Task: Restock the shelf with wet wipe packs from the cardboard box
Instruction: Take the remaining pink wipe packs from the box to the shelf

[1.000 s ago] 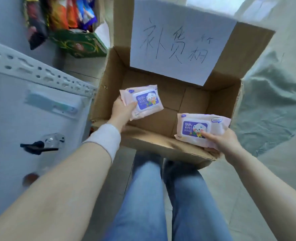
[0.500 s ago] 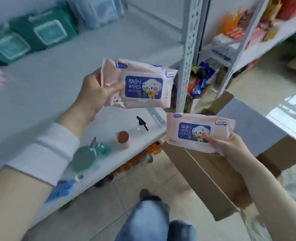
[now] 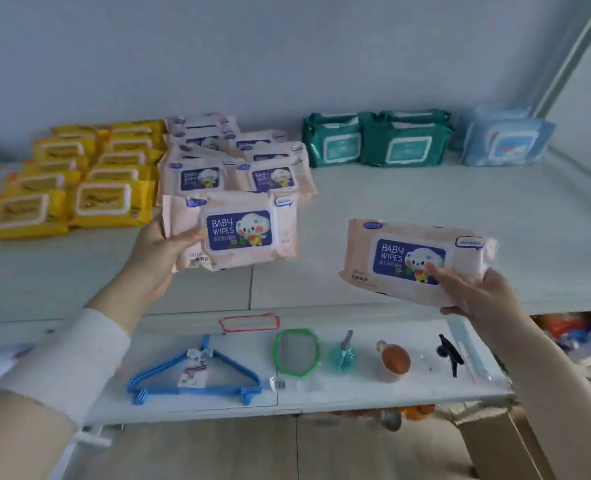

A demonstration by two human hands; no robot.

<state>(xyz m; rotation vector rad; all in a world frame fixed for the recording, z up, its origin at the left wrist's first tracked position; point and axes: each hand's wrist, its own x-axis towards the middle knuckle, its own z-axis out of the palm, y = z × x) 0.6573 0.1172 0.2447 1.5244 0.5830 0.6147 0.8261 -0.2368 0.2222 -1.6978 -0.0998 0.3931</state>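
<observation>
Packs brought from box (image 3: 495, 445) up to shelf (image 3: 425, 202).
Fingers of the left hand (image 3: 155, 251) clamp the left pack (image 3: 231, 230) by the matching stack (image 3: 235, 168); the right hand (image 3: 477, 292) clamps the right pack (image 3: 415, 258); placing looks next.

Bare shelf (image 3: 425, 202) lies open right of the pink packs (image 3: 238, 168), before the green packs (image 3: 373, 142).
</observation>
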